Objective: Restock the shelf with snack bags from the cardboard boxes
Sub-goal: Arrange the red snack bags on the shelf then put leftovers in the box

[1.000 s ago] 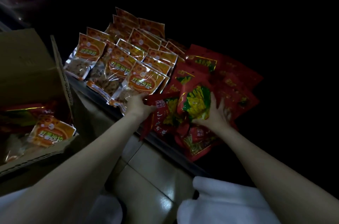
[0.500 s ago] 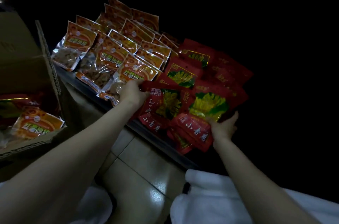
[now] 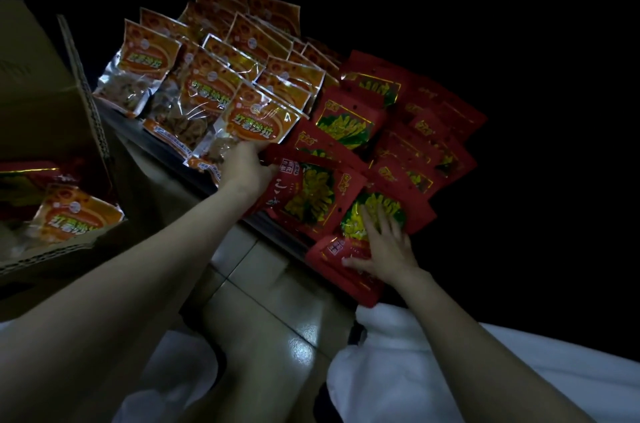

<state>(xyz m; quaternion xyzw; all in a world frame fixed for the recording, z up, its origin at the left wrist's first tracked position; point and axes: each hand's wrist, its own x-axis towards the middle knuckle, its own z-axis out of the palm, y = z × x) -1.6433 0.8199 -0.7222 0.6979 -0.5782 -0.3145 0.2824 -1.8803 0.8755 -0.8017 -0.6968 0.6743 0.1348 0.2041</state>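
The left hand (image 3: 244, 164) pinches the top edge of a red bag (image 3: 304, 195) at the shelf (image 3: 166, 148) front, likely to keep that row from sliding. The right hand (image 3: 384, 249), fingers spread flat, presses another red bag (image 3: 375, 214) down into the red pile. Orange bags (image 3: 194, 90) stand in overlapping rows beside them, faces outward so shoppers can read them; one front reads 红薯沙拉. The cardboard box (image 3: 52, 103) at left holds more orange and red bags.
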